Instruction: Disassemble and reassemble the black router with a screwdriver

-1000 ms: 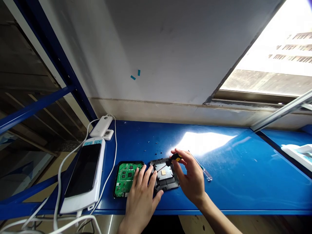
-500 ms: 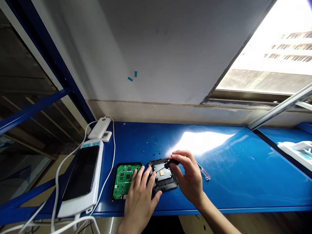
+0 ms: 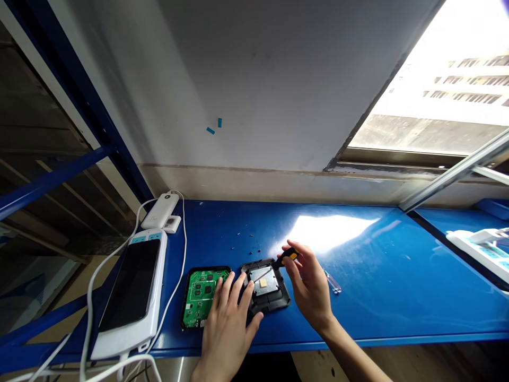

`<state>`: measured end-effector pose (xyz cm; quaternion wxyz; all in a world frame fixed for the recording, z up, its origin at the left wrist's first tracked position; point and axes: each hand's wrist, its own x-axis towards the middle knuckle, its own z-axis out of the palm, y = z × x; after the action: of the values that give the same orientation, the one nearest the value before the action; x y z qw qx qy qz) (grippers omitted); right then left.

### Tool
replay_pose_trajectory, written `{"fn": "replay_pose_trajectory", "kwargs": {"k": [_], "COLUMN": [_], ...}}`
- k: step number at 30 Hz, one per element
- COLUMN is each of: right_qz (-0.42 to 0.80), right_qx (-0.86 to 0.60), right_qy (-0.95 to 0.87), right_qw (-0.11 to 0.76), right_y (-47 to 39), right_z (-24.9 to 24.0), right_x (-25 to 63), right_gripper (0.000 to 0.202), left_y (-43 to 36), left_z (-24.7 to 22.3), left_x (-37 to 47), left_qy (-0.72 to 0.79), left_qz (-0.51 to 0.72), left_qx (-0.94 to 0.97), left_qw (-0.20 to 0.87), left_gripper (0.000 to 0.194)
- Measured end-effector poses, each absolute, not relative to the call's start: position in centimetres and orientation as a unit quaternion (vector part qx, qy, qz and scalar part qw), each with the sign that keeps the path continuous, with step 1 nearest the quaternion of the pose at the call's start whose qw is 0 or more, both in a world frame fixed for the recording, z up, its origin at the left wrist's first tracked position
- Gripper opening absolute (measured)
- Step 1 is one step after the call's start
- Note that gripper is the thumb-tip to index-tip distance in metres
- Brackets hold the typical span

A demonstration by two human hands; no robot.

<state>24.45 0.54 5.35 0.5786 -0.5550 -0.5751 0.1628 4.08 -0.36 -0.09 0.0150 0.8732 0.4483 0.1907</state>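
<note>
My right hand (image 3: 308, 284) grips the black and yellow handle of a screwdriver (image 3: 288, 257). Its thin shaft slants down to the left across a metal plate with a pale square pad, inside a black plastic cover (image 3: 270, 305). The tip ends close to my left fingertips, and exactly what it touches I cannot tell. My left hand (image 3: 230, 318) lies with fingers spread over the cover's left edge and the right side of a green circuit board (image 3: 196, 300) in a black housing. A second screwdriver with a clear handle (image 3: 334, 285) lies beyond my right hand.
Several tiny screws (image 3: 251, 252) lie behind the cover on the blue table (image 3: 397, 297). At left, a phone (image 3: 131, 286) rests on a white power strip (image 3: 105, 342), near a white power bank (image 3: 160, 210) and loose cables. Another white power strip (image 3: 483, 249) is at far right.
My right fingers have shifted on the screwdriver, so that more of its yellow-marked handle shows. My left hand stays in place over the cover and board.
</note>
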Motion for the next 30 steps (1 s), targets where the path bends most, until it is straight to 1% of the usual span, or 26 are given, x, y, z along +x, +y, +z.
{"fn": "replay_pose_trajectory", "kwargs": {"k": [5, 11, 14, 18, 23, 30], "right_qz": [0.187, 0.215, 0.215, 0.219, 0.234, 0.237], "right_qx": [-0.582, -0.592, -0.594, -0.594, -0.599, -0.61], "right_qy": [-0.514, -0.443, -0.414, -0.374, -0.374, -0.386], "right_qw": [0.602, 0.639, 0.655, 0.677, 0.668, 0.65], "right_y": [1.3, 2.5, 3.9, 6.4, 7.9, 7.8], "right_z": [4.6, 4.0, 3.7, 3.0, 1.9, 0.7], "right_x": [25.1, 26.1, 27.1, 28.6, 29.0, 28.9], "right_gripper": [0.03, 0.036, 0.04, 0.049, 0.056, 0.059], "left_y": [-0.3, -0.4, -0.4, -0.4, -0.2, 0.1], "left_z": [-0.1, -0.3, -0.3, -0.4, -0.7, -1.1], "left_x": [4.1, 4.1, 4.1, 4.2, 4.1, 3.8], "left_qy": [0.449, 0.454, 0.46, 0.456, 0.445, 0.435], "left_qz": [0.191, 0.187, 0.18, 0.184, 0.196, 0.196], "left_qx": [0.873, 0.871, 0.869, 0.87, 0.872, 0.876], "left_qw": [0.005, -0.004, -0.009, -0.024, -0.053, -0.065], "left_gripper": [0.053, 0.058, 0.06, 0.057, 0.055, 0.055]}}
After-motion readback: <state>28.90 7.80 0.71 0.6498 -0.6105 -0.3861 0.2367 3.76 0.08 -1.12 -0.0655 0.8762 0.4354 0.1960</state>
